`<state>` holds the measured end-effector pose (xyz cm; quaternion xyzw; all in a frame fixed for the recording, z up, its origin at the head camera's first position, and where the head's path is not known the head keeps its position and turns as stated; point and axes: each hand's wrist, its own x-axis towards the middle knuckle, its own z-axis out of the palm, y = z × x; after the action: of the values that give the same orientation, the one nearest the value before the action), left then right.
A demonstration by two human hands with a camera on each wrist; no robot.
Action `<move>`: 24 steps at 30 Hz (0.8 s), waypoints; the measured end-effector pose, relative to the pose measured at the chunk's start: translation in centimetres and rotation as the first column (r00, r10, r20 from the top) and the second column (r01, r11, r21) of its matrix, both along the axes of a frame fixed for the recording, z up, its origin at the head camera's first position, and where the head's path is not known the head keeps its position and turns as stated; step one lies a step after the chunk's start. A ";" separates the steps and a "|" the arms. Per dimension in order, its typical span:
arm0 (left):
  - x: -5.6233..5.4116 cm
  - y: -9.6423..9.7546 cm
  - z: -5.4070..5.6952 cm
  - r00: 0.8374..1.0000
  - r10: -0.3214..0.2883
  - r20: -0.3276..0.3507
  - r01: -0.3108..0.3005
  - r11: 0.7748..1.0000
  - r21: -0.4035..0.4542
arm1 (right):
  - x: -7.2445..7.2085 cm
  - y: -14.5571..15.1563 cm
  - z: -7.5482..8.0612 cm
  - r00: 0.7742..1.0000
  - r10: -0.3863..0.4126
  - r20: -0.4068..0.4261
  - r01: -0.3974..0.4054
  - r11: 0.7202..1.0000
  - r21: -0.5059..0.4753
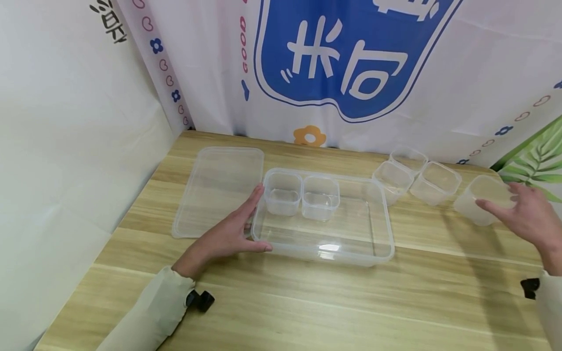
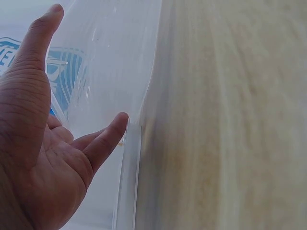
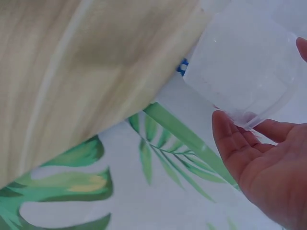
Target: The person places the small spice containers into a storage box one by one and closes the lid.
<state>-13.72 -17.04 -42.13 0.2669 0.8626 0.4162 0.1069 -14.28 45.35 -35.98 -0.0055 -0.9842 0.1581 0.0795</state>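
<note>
A large clear plastic box point(image 1: 351, 229) stands in the middle of the table, with two small clear containers point(image 1: 283, 195) side by side in its back left part. My left hand point(image 1: 228, 234) rests against the box's left end, fingers along the side and thumb at the front rim; the left wrist view shows these fingers extended. At the table's right side my right hand point(image 1: 529, 212) holds another small container point(image 1: 480, 197), thumb on one side and fingers on the other. In the right wrist view the fingertips touch that container's rim point(image 3: 247, 124).
Three more small containers point(image 1: 436, 180) stand grouped at the back right, beside the box. A flat clear lid point(image 1: 221, 190) lies left of the box. A printed curtain point(image 1: 210, 73) hangs behind the wooden table point(image 1: 307, 312), and a white wall sheet point(image 1: 66, 146) is on the left.
</note>
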 end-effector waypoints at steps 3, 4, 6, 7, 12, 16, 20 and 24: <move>0.0 0.0 0.0 1.000 0.000 -0.009 0.000 1.000 -0.003 | 0.4 -0.4 0.8 1.000 -0.006 -0.027 0.006 1.000 0.001; 0.0 0.0 -0.1 1.000 -0.001 -0.011 0.001 1.000 -0.003 | 0.5 -0.6 1.0 0.999 -0.010 -0.030 0.010 1.000 -0.002; 0.0 0.0 -0.1 1.000 0.002 -0.010 -0.002 1.000 -0.009 | 0.7 -0.9 1.5 0.999 -0.018 -0.028 0.018 1.000 -0.009; 0.0 0.0 -0.2 1.000 0.003 -0.007 -0.003 1.000 -0.011 | 0.8 -1.1 1.6 0.999 -0.016 -0.031 0.016 1.000 -0.012; 0.2 0.0 -0.2 1.000 0.010 0.015 -0.010 1.000 0.001 | 1.1 -2.1 2.1 0.998 0.026 -0.057 -0.028 0.999 -0.037; 0.2 0.0 -0.2 1.000 0.014 0.015 -0.014 1.000 0.004 | 1.2 -2.8 2.5 0.995 0.060 -0.085 -0.064 0.997 -0.045; 0.1 0.1 -0.2 1.000 0.014 0.011 -0.014 1.000 -0.002 | 1.5 -3.7 3.1 0.996 0.072 -0.055 -0.075 0.996 -0.051; 0.0 0.1 -0.2 1.000 0.013 0.008 -0.013 1.000 -0.002 | 1.7 -5.0 3.5 0.996 0.086 -0.036 -0.087 0.995 -0.050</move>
<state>-13.74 -16.96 -42.37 0.2594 0.8645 0.4169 0.1078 -12.62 40.34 -32.48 0.0378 -0.9776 0.1868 0.0890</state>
